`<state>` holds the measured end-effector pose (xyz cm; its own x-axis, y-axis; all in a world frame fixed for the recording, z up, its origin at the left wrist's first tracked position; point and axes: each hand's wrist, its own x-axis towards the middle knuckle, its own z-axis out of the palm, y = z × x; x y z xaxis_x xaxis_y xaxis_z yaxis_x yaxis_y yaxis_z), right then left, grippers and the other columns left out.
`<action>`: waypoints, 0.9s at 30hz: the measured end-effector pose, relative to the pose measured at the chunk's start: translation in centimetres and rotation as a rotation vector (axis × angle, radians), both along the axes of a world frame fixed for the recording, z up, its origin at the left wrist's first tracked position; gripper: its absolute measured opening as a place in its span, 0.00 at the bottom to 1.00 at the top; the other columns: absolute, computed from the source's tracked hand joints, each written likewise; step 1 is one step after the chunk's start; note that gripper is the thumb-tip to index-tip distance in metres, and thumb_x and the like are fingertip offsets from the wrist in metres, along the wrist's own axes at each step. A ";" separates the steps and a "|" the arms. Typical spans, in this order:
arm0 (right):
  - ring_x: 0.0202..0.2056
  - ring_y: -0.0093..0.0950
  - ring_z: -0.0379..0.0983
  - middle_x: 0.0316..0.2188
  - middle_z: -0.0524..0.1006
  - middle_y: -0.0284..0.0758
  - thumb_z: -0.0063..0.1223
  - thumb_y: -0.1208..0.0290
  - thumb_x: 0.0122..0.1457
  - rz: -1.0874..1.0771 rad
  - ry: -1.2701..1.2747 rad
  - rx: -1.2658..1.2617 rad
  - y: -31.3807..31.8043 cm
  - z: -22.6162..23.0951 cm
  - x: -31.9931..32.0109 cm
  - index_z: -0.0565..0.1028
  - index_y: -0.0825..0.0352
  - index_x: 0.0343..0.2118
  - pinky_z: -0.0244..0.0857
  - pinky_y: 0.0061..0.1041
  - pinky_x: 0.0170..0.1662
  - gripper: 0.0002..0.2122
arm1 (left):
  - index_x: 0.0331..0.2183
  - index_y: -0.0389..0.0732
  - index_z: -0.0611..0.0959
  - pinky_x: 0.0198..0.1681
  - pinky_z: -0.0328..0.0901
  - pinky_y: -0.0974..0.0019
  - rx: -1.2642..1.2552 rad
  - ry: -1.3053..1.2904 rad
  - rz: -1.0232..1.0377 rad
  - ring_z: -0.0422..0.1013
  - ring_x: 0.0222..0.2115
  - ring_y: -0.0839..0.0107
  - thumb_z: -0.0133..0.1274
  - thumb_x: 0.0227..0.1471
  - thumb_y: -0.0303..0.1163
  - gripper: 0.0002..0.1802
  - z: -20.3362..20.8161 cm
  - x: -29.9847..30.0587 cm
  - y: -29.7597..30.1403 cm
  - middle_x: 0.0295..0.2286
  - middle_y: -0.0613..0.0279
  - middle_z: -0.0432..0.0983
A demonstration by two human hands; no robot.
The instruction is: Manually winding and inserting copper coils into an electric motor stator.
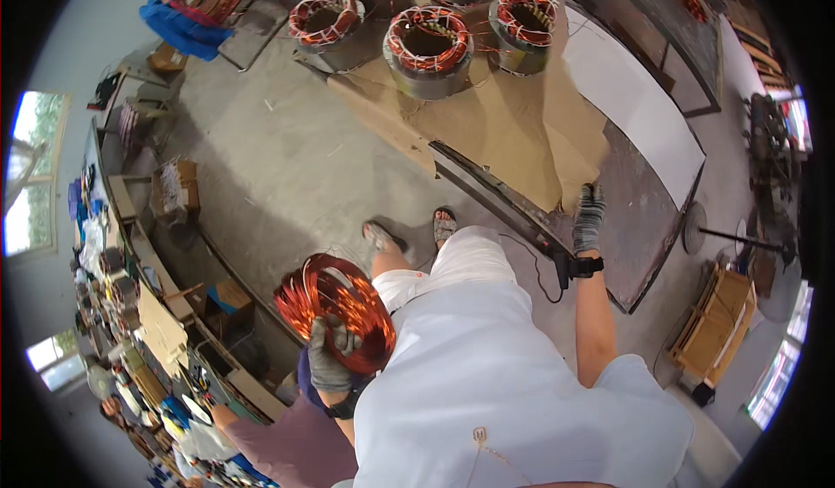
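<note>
My left hand (330, 362), in a grey work glove, is closed round a bundle of copper winding wire coils (326, 292). The looped orange-brown bundle hangs beside my left hip. My right hand (590, 218), in a striped grey glove, is stretched out with its fingers straight, over the edge of the workbench (622, 253) next to brown paper (496, 123). It holds nothing that I can see. On the bench's far part stand several motor stators, among them a front one (428, 53) with copper windings laced in white cord.
White sheet material (626, 79) lies along the bench's right side. A person in a mauve shirt (296, 444) is close at my left. Cluttered shelving (156, 314) runs along the left wall. To the right stand a pedestal fan (696, 229) and a wooden crate (713, 323).
</note>
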<state>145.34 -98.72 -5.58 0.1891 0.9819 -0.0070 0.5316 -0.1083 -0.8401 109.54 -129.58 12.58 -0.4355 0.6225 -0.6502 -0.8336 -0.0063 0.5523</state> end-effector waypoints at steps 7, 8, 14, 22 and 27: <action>0.41 0.44 0.63 0.37 0.69 0.46 0.57 0.60 0.39 -0.001 -0.881 0.263 -4.9 -3.7 1.9 0.65 0.70 0.40 0.55 0.38 0.47 0.26 | 0.28 0.39 0.73 0.21 0.56 0.72 -0.029 0.055 -0.205 0.55 0.14 0.78 0.47 0.48 0.46 0.18 0.3 -8.5 5.8 0.12 0.71 0.58; 0.43 0.43 0.62 0.37 0.69 0.45 0.54 0.62 0.41 -0.066 -0.868 0.185 -4.9 -3.0 0.5 0.65 0.70 0.41 0.54 0.37 0.48 0.24 | 0.28 0.39 0.73 0.21 0.56 0.72 -0.020 0.054 -0.213 0.55 0.14 0.78 0.47 0.48 0.46 0.18 0.1 -10.1 6.2 0.12 0.71 0.58; 0.47 0.40 0.57 0.42 0.65 0.44 0.39 0.67 0.51 0.077 -0.539 0.365 -3.6 5.0 -14.0 0.64 0.69 0.42 0.49 0.35 0.52 0.16 | 0.28 0.39 0.73 0.22 0.60 0.72 -0.094 0.114 -0.253 0.58 0.14 0.77 0.49 0.46 0.44 0.17 0.1 -20.1 7.5 0.13 0.69 0.61; 0.28 0.34 0.68 0.22 0.73 0.37 0.42 0.72 0.44 0.949 -0.464 -0.097 -4.6 5.0 -40.6 0.72 0.63 0.25 0.59 0.30 0.40 0.07 | 0.27 0.39 0.74 0.22 0.60 0.69 -0.143 0.102 -0.258 0.62 0.15 0.74 0.53 0.44 0.43 0.16 1.3 -31.0 10.0 0.15 0.67 0.65; 0.30 0.37 0.69 0.25 0.73 0.41 0.41 0.71 0.45 1.222 -0.328 -0.002 0.3 11.0 -53.7 0.72 0.66 0.26 0.62 0.31 0.35 0.07 | 0.28 0.39 0.75 0.22 0.61 0.68 -0.128 -0.030 -0.202 0.63 0.16 0.74 0.53 0.44 0.41 0.14 -1.3 -38.7 10.8 0.16 0.65 0.66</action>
